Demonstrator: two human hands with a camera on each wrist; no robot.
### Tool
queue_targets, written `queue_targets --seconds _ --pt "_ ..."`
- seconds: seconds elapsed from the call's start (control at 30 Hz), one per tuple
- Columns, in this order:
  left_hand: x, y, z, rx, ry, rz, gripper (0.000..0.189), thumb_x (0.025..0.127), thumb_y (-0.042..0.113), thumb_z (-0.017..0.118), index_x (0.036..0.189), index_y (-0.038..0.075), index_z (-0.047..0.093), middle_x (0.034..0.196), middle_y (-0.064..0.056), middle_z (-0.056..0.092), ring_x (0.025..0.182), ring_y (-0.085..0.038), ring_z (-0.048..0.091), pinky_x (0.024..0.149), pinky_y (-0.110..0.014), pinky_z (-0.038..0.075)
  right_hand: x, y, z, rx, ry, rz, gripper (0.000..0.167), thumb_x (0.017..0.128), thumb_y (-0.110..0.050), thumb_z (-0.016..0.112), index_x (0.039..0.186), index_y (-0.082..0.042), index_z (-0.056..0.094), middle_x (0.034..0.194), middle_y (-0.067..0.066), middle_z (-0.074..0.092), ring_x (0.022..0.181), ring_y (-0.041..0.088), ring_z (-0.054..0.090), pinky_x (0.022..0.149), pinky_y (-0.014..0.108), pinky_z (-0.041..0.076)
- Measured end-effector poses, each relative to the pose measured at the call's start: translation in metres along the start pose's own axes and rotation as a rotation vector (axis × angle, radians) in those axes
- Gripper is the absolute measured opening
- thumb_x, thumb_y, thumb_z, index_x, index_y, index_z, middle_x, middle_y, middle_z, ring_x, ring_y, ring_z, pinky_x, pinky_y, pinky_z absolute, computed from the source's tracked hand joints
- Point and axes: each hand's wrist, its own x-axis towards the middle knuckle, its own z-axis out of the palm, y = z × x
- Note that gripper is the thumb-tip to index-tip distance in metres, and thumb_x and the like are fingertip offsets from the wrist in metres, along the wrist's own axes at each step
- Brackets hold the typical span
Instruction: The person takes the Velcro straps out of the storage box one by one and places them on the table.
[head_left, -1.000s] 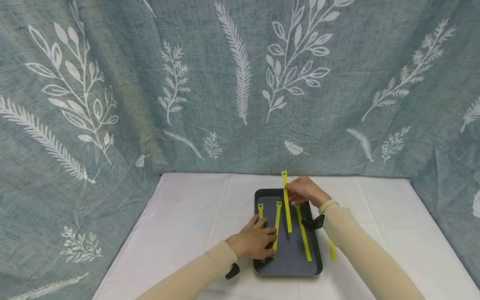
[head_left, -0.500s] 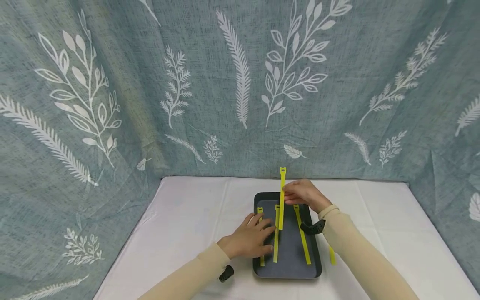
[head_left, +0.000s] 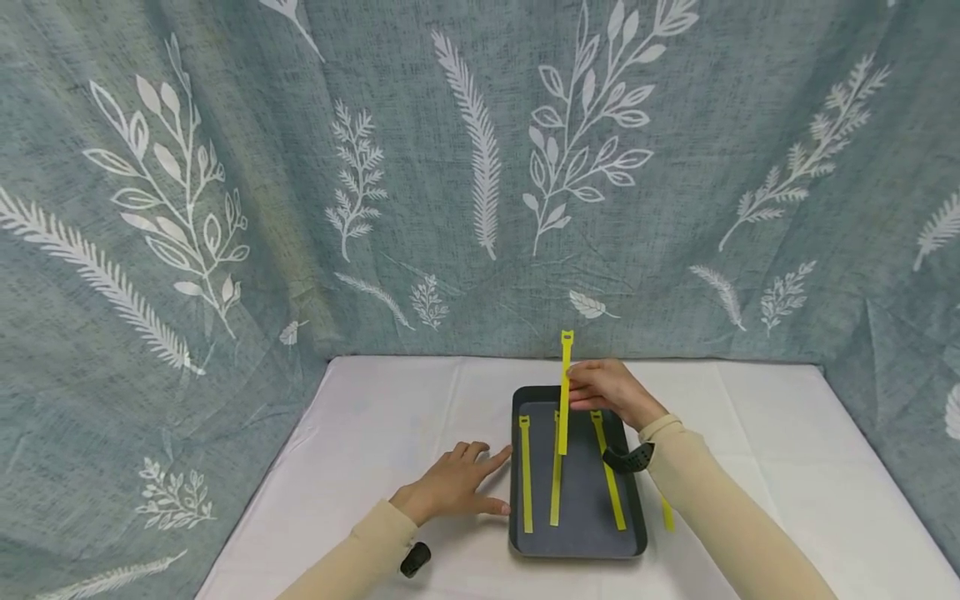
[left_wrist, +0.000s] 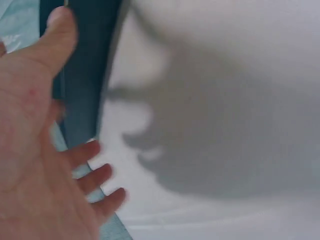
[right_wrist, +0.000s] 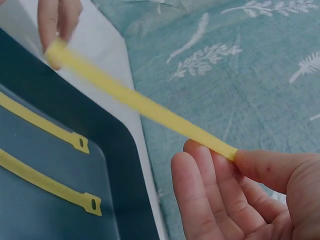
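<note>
My right hand (head_left: 609, 390) pinches a yellow hook-and-loop cable tie (head_left: 565, 417) between thumb and fingers, above the far part of the dark grey tray (head_left: 577, 546). Its slotted head points up and away in the head view; in the right wrist view the strap (right_wrist: 135, 102) stretches toward the upper left. Inside the tray lie a left cable tie (head_left: 527, 479), a middle cable tie (head_left: 555, 504) and a right cable tie (head_left: 612, 493), running lengthwise. Just left of the tray is my left hand (head_left: 453, 483), fingers spread, index fingertip and thumb right at the rim.
Another yellow cable tie (head_left: 668, 517) lies on the white tablecloth (head_left: 420, 400) right of the tray, partly hidden by the right sleeve (head_left: 720, 492). Behind the table hangs a blue-green leaf-patterned curtain (head_left: 420, 200).
My left hand has lifted off the ties in the tray and drawn back left past its rim. The middle tie lies straighter. My right hand has shifted the held tie slightly left.
</note>
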Motion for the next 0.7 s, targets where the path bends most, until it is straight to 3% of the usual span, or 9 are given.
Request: queue_targets --seconds 0.27,0.5,0.7 --pt "0.003 -0.001 0.003 -0.063 -0.014 0.000 0.088 0.089 0.059 0.068 0.161 0.023 0.031 0.151 -0.018 0.047 0.140 -0.038 0.042 0.112 -0.058 0.038 -0.005 -0.005 -0.006 -0.013 0.011 -0.039 0.051 0.105 -0.026 0.057 0.146 0.004 0.048 0.136 0.025 0.058 0.092 0.012 0.071 0.093 0.036 0.059" --pt "0.005 -0.003 0.007 -0.188 -0.044 -0.060 0.088 0.088 0.061 0.069 0.161 0.031 0.029 0.151 -0.020 0.048 0.136 -0.039 0.050 0.107 -0.059 0.045 -0.009 -0.007 -0.019 0.016 0.026 -0.068 0.050 0.105 -0.024 0.055 0.144 0.006 0.049 0.126 0.019 0.062 0.090 0.011 0.072 0.087 0.031 0.060" --pt "0.006 -0.006 0.009 -0.251 -0.068 -0.087 0.089 0.088 0.059 0.071 0.161 0.035 0.028 0.153 -0.020 0.044 0.137 -0.039 0.050 0.106 -0.060 0.045 -0.014 -0.011 -0.031 -0.002 0.037 -0.078 0.050 0.106 -0.026 0.055 0.144 0.006 0.048 0.128 0.020 0.060 0.093 0.012 0.071 0.097 0.037 0.057"
